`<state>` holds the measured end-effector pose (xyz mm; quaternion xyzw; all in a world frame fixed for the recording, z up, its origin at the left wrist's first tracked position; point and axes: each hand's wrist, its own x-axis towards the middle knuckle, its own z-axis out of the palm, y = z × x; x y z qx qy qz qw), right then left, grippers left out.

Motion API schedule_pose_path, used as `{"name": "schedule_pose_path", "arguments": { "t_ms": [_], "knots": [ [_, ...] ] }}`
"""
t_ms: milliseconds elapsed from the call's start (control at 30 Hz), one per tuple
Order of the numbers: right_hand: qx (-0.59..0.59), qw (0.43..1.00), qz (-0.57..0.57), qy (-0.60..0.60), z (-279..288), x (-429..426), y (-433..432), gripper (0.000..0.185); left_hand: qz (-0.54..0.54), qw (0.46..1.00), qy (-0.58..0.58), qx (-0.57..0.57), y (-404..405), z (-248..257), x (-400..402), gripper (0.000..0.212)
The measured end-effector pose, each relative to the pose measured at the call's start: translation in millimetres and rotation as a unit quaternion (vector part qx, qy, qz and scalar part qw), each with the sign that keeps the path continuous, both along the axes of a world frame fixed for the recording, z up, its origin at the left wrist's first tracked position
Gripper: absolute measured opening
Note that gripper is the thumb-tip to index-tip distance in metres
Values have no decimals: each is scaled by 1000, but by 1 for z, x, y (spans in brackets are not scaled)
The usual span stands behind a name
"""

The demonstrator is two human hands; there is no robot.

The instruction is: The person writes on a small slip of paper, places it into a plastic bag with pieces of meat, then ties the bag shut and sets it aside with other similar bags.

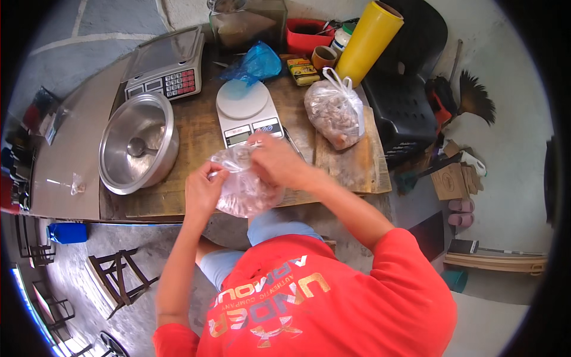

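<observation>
A filled clear plastic bag (pixel 250 192) with pinkish contents hangs at the table's near edge, its top in both hands. My left hand (pixel 206 180) pinches one side of the bag's top between thumb and fingers. My right hand (pixel 274 160), slightly blurred, is closed on the other side of the top. Just beyond the bag lies a white kitchen scale (pixel 243 100), with part of a blue plastic bag (pixel 261 62) over its back. A second filled plastic bag (pixel 334 111), its handles tied, rests to the right on a wooden board (pixel 348 165).
At the left, a metal pot (pixel 167 165) holds a ladle (pixel 136 146); behind it stands a larger digital scale (pixel 163 58). A yellow roll (pixel 370 40), a brown cup (pixel 324 57), a yellow packet (pixel 303 71) and a red container (pixel 308 33) are at the back, beside a black plastic chair (pixel 401 102).
</observation>
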<state>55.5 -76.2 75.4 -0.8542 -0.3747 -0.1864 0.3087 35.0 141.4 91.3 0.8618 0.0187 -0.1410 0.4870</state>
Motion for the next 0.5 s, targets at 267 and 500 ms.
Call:
{"name": "schedule_pose_path", "arguments": {
  "t_ms": [267,500],
  "knots": [
    [-102,868,-484,37,25,59,-160,23,-300,855,-370,204,-24,-4,15,25],
    [-133,810,-546,168,25,79,-162,22,-339,910,-222,88,-28,14,28,14]
  ]
}}
